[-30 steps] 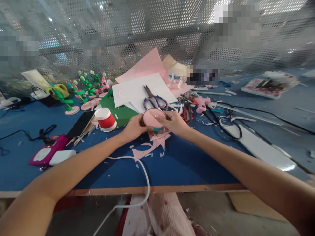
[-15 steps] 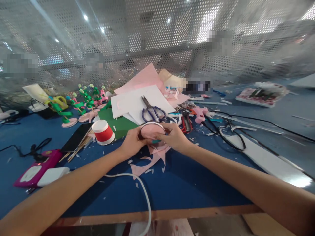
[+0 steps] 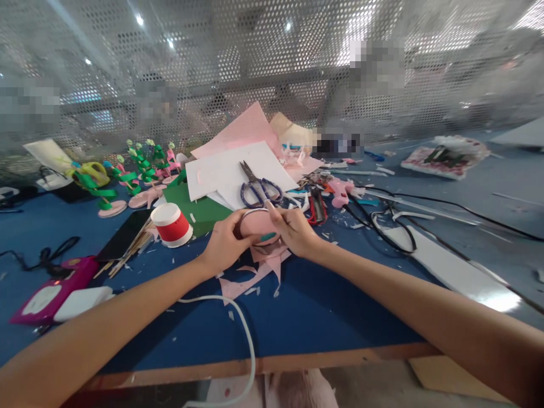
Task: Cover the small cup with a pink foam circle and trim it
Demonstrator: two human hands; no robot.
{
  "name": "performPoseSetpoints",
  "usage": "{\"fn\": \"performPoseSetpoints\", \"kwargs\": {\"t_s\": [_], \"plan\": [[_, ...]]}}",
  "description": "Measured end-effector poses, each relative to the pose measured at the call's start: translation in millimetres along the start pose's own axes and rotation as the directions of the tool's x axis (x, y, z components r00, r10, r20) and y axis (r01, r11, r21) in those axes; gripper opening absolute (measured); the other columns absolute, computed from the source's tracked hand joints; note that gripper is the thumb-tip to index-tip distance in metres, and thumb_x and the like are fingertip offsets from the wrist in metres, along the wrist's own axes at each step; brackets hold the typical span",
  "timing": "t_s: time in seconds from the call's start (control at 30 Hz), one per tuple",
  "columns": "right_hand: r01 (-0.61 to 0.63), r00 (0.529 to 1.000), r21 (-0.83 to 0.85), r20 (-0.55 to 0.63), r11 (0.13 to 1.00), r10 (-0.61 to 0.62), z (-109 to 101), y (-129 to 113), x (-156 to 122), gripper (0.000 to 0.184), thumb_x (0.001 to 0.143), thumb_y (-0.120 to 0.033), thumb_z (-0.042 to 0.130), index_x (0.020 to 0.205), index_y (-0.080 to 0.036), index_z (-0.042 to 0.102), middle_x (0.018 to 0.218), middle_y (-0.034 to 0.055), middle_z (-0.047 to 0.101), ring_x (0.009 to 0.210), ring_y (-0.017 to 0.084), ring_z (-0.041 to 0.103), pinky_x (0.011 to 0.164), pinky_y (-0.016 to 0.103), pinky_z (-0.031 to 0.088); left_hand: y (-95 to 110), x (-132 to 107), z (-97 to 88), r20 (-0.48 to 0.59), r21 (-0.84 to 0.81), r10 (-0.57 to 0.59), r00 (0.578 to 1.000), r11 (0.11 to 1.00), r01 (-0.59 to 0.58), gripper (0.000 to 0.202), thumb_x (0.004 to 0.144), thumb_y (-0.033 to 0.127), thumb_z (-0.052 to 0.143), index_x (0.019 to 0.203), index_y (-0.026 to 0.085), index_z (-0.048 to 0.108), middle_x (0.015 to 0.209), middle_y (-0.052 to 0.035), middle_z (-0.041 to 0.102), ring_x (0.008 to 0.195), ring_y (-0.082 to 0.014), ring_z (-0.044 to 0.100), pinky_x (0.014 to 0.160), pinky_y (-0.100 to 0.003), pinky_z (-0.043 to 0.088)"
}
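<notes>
Between both hands is a round pink disc with a thin pale and dark rim, tilted toward me. My left hand grips its left side, the thumb with a teal nail lying across the face. On the right edge, my right hand is closed with its thumb pointing up along the rim. Pink paper scraps lie just below the disc. Behind it, blue-handled scissors rest on white paper. To the left stands a white cup with a red band.
Green paper, wooden sticks, a magenta power strip and several small green paper plants lie left. A pink glue gun, red-handled pliers and black cables lie right. A white cable crosses the front edge.
My left thumb has moved onto the disc's face, while my right thumb has shifted from the face up to the rim. The whole view has shifted slightly.
</notes>
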State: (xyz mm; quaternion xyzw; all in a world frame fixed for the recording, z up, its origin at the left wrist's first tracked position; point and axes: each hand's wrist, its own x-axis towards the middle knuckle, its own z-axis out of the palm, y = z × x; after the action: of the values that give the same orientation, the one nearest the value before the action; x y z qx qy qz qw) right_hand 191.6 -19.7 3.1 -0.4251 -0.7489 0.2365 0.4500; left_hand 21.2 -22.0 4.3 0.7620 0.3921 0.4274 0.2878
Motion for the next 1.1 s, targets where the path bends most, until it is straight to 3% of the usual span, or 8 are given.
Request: {"fn": "performPoseSetpoints", "kwargs": {"t_s": [0.13,0.27,0.53,0.6,0.77,0.87,1.0,1.1], "plan": [[0.037,0.99,-0.171,-0.126,0.984,-0.06,-7,7,5,0.045,0.091,-0.053,0.02,0.065,-0.022,0.038,0.058,0.0015,0.046,0.056,0.014,0.046,0.057,0.029,0.039,-8,2,-0.7,-0.122,-0.029,0.061,0.991,0.997,-0.065,0.056,0.071,0.024,0.068,0.124,0.021,0.05,0.123,-0.0087,0.06,0.112,-0.0231,0.056,0.095,-0.038,0.047],[0.02,0.96,-0.434,-0.244,0.901,-0.138,-11,24,13,0.018,0.085,-0.034,0.039,0.09,-0.019,0.047,0.097,0.0145,0.057,0.097,0.025,0.051,0.084,0.041,0.043,-12,6,-1.7,-0.262,-0.035,0.033,0.964,0.998,-0.043,0.046,0.077,0.03,0.064,0.121,0.021,0.054,0.126,-0.0074,0.058,0.118,-0.0231,0.052,0.103,-0.042,0.04],[-0.184,0.983,-0.761,-0.129,0.622,0.133,2,13,50,0.036,0.078,-0.029,0.052,0.106,-0.006,0.051,0.113,0.0219,0.053,0.112,0.035,0.042,0.092,0.046,0.036,-10,7,-2.5,-0.295,-0.138,-0.038,0.955,0.99,-0.003,0.043,0.072,0.023,0.067,0.114,0.019,0.057,0.113,-0.0079,0.065,0.105,-0.022,0.06,0.093,-0.038,0.049],[-0.281,0.954,-0.766,-0.155,0.578,0.257,7,6,68,0.05,0.077,-0.032,0.055,0.114,0.001,0.048,0.121,0.028,0.048,0.115,0.036,0.042,0.093,0.044,0.035,-9,6,-2.2,-0.285,-0.147,-0.028,0.958,0.989,-0.015,0.039,0.073,0.022,0.065,0.112,0.02,0.059,0.112,-0.0073,0.065,0.105,-0.0217,0.06,0.093,-0.038,0.049],[-0.353,0.902,-0.691,-0.073,0.631,0.425,12,2,113,0.066,0.064,-0.024,0.066,0.12,0.004,0.047,0.116,0.0305,0.055,0.113,0.037,0.05,0.088,0.041,0.04,-8,6,-2.0,-0.272,-0.122,0.011,0.962,0.991,-0.046,0.036,0.074,0.017,0.061,0.11,0.019,0.058,0.12,-0.0077,0.061,0.113,-0.0212,0.055,0.095,-0.036,0.046],[-0.381,0.873,-0.621,0.001,0.685,0.487,7,5,128,0.044,0.056,-0.019,0.069,0.097,-0.004,0.062,0.098,0.0235,0.065,0.096,0.033,0.06,0.074,0.034,0.046,-9,7,-1.9,-0.313,-0.103,0.022,0.95,0.993,-0.057,0.038,0.072,0.015,0.063,0.109,0.018,0.055,0.118,-0.0078,0.061,0.112,-0.0201,0.055,0.096,-0.035,0.045],[-0.457,0.842,-0.495,0.025,0.739,0.538,-7,6,138,0.008,0.064,-0.02,0.062,0.067,-0.012,0.06,0.072,0.0165,0.066,0.082,0.029,0.063,0.065,0.033,0.047,-12,7,-1.5,-0.3,-0.155,-0.017,0.954,0.987,-0.031,0.038,0.073,0.021,0.064,0.108,0.018,0.052,0.114,-0.0083,0.06,0.109,-0.0201,0.056,0.094,-0.035,0.045],[-0.517,0.821,-0.35,0.056,0.781,0.569,-21,6,140,0.021,0.078,-0.021,0.045,0.058,-0.017,0.05,0.061,0.0103,0.062,0.069,0.021,0.064,0.06,0.03,0.049,-13,7,-1.3,-0.27,-0.17,-0.008,0.963,0.985,-0.04,0.037,0.073,0.02,0.063,0.108,0.018,0.051,0.114,-0.0083,0.059,0.109,-0.0197,0.055,0.095,-0.035,0.044]]}}
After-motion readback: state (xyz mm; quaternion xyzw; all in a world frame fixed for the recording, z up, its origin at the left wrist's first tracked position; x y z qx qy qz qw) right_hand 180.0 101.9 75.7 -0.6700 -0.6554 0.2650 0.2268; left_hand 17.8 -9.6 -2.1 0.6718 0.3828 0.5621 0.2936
